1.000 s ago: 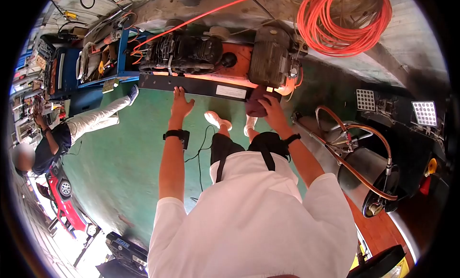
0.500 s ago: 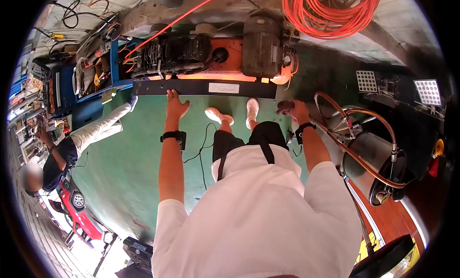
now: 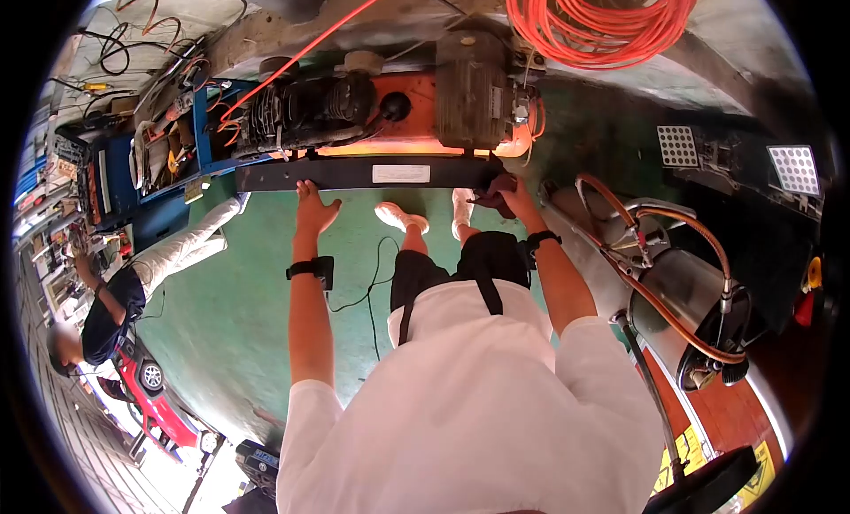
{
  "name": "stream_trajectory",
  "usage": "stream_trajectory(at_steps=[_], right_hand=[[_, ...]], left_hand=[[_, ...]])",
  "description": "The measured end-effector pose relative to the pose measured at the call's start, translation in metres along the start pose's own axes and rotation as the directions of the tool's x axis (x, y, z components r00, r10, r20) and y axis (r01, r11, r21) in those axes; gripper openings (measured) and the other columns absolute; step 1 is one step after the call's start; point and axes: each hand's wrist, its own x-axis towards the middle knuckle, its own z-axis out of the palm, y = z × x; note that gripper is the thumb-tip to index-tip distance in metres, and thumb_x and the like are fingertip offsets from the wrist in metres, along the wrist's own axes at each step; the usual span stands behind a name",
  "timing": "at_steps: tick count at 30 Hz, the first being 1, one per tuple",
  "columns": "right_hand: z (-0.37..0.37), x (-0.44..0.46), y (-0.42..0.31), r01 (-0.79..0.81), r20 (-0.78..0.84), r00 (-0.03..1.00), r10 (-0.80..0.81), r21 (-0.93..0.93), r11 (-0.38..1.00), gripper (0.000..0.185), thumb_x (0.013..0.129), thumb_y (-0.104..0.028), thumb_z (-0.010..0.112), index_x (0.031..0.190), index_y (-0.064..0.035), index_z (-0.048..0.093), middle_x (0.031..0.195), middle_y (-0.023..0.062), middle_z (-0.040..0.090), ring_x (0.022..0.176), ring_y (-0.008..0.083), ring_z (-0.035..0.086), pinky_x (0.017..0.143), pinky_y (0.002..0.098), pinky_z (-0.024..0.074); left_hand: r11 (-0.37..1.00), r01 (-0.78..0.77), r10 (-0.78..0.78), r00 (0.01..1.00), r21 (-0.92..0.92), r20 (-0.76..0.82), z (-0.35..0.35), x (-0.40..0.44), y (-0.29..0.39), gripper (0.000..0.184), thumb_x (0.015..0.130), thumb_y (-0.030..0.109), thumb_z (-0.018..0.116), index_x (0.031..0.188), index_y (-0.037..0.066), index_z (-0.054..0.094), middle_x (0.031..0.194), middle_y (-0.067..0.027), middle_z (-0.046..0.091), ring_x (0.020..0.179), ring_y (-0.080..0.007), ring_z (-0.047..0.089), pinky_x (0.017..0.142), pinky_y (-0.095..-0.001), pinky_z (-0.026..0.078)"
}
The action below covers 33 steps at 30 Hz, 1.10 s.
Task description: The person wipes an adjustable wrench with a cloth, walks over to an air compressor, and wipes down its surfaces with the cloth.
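Note:
A long black bar-shaped panel (image 3: 336, 173) with a white label (image 3: 401, 173) runs across in front of an air compressor (image 3: 310, 111). At its lower edge, left of the label, rest the fingertips of my left hand (image 3: 314, 211), thumb spread and nothing in its grasp. My right hand (image 3: 521, 202) is closed on a dark reddish cloth (image 3: 491, 197), which is against the panel's right end. The hand hides part of the cloth.
Metal tanks with brown hoses (image 3: 611, 213) stand close on my right. A coiled orange hose (image 3: 602, 27) hangs ahead. A black cable (image 3: 376, 288) lies on the green floor. Another person (image 3: 115, 293) is at the cluttered shelves on the left, near a red car (image 3: 159, 408).
My right hand has moved left with the cloth, from beside the panel's right end onto it. My left hand stays at the panel's edge. The view has shifted slightly.

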Motion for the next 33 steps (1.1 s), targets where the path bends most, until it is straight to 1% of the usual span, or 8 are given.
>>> stream_trajectory(at_steps=[5,12,16,18,25,28,30,33], right_hand=[[0.007,0.008,-0.004,-0.249,0.151,0.966,0.208,0.343,0.906,0.045,0.084,-0.018,0.071,0.119,0.0049,0.057,0.113,0.0133,0.066,0.097,0.0223,0.064,0.086,0.0337,0.0503],[0.001,0.011,0.007,-0.377,0.249,0.922,0.296,0.41,0.83,0.037,0.086,-0.013,0.068,0.12,0.0014,0.061,0.111,0.0091,0.067,0.095,0.0171,0.064,0.081,0.0325,0.0514],[-0.017,0.015,-0.018,-0.265,0.223,0.954,0.202,0.308,0.914,0.034,0.078,-0.013,0.075,0.108,0.002,0.067,0.098,0.0122,0.071,0.086,0.0216,0.069,0.074,0.0351,0.0542],[-0.021,0.016,-0.03,0.098,0.071,0.993,-0.095,-0.042,0.994,0.036,0.073,-0.016,0.078,0.103,0.0007,0.069,0.088,0.0146,0.072,0.081,0.0247,0.07,0.07,0.0358,0.0548],[-0.021,-0.007,-0.11,0.012,-0.025,1.0,-0.018,-0.22,0.975,0.036,0.074,-0.017,0.077,0.106,-0.0018,0.067,0.094,0.0121,0.072,0.084,0.0252,0.069,0.073,0.0383,0.0539],[-0.015,0.03,-0.038,0.104,0.034,0.994,-0.102,-0.044,0.994,0.04,0.075,-0.018,0.077,0.109,-0.001,0.066,0.099,0.0123,0.071,0.088,0.0254,0.068,0.073,0.0397,0.0532],[-0.016,0.036,-0.034,-0.108,0.188,0.98,0.063,0.239,0.965,0.042,0.076,-0.019,0.077,0.111,0.0003,0.065,0.101,0.0129,0.07,0.09,0.0256,0.067,0.074,0.0403,0.0528],[-0.021,0.036,-0.048,-0.191,0.225,0.964,0.141,0.219,0.957,0.042,0.076,-0.015,0.075,0.112,0.0023,0.064,0.101,0.0131,0.07,0.089,0.0236,0.067,0.075,0.0403,0.0525]], left_hand=[[0.999,-0.003,0.002,1.0,-0.046,-0.014,-0.001,-0.007,0.002,0.1,0.079,0.042,0.068,0.147,-0.01,0.018,0.155,-0.0311,0.011,0.145,-0.041,0.015,0.115,-0.0416,0.026],[0.999,0.027,-0.028,0.999,-0.029,-0.026,-0.002,-0.012,0.01,0.099,0.079,0.039,0.068,0.147,-0.011,0.017,0.155,-0.0321,0.011,0.145,-0.0421,0.014,0.116,-0.0418,0.025],[1.0,0.011,-0.011,1.0,0.016,-0.017,-0.002,-0.008,0.009,0.098,0.079,0.037,0.068,0.147,-0.011,0.016,0.154,-0.0332,0.01,0.145,-0.0432,0.014,0.116,-0.0414,0.024],[1.0,0.008,-0.008,1.0,0.005,-0.015,0.001,-0.006,0.007,0.099,0.079,0.037,0.069,0.147,-0.011,0.016,0.155,-0.0325,0.01,0.145,-0.0428,0.013,0.116,-0.0414,0.025],[0.999,0.027,-0.028,0.999,-0.029,-0.033,0.006,-0.007,0.003,0.1,0.079,0.037,0.069,0.149,-0.007,0.013,0.157,-0.0282,0.008,0.146,-0.0395,0.012,0.116,-0.0407,0.025],[0.998,0.038,-0.039,0.999,-0.043,-0.018,0.003,-0.008,0.005,0.1,0.079,0.036,0.069,0.149,-0.007,0.012,0.157,-0.0281,0.007,0.147,-0.0387,0.011,0.117,-0.0407,0.025],[0.998,0.041,-0.042,0.999,-0.042,-0.026,0.002,-0.008,0.006,0.1,0.08,0.036,0.069,0.149,-0.007,0.012,0.157,-0.0278,0.007,0.147,-0.0384,0.011,0.117,-0.0407,0.024],[0.998,0.039,-0.04,0.999,-0.051,-0.03,0.005,-0.01,0.008,0.1,0.08,0.035,0.069,0.149,-0.008,0.011,0.157,-0.0282,0.007,0.147,-0.039,0.01,0.117,-0.0407,0.023]])
